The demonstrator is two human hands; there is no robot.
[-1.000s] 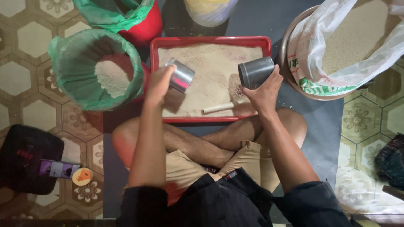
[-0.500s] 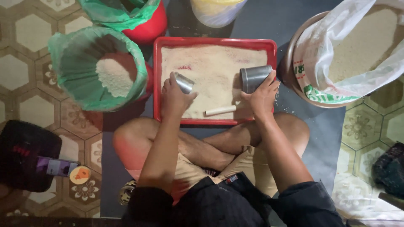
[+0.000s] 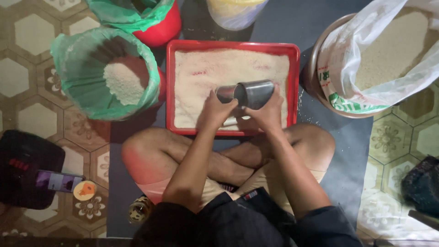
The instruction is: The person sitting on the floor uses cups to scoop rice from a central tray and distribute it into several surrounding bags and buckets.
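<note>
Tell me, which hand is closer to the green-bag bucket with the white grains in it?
Left. The left hand holds a small metal cup over the red tray, on the side of the green-lined bucket. The right hand, gripping the bigger metal cup, is farther away.

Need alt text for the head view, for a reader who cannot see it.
A seated, cross-legged person's left hand and right hand hold two metal cups together over a red tray of pale grain, with a green-lined bucket and an open sack alongside.
</note>
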